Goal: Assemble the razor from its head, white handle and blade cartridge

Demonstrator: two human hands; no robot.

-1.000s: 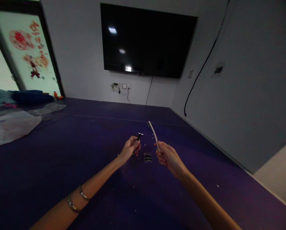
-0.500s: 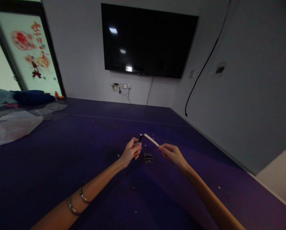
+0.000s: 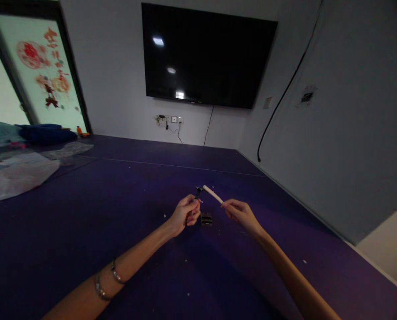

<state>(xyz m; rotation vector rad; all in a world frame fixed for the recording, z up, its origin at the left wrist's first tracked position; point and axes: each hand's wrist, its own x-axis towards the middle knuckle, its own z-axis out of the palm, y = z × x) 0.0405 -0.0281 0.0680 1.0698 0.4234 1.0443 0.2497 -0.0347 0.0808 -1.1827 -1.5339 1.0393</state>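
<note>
My left hand [image 3: 186, 214] is closed around a small black razor [image 3: 198, 192], its T-shaped head pointing up and away from me. A slim pale stick [image 3: 213, 194] slants up to the left from my right hand [image 3: 240, 214], whose thumb and fingers pinch its lower end. The stick's far tip is close to the razor's head; whether they touch is too small to tell. Below and between the hands, a small dark case [image 3: 206, 219] with black pieces lies on the purple floor [image 3: 172, 275].
Small white bits dot the floor around the hands. Clear plastic sheeting [image 3: 21, 175] and a dark blue cloth bundle [image 3: 47, 134] lie at the left. A television [image 3: 208, 55] hangs on the far wall, and a black cable [image 3: 281, 95] dangles along the right wall.
My left hand and the razor have shifted slightly to the right. The stick has moved slightly right too, still pinched in my right hand.
</note>
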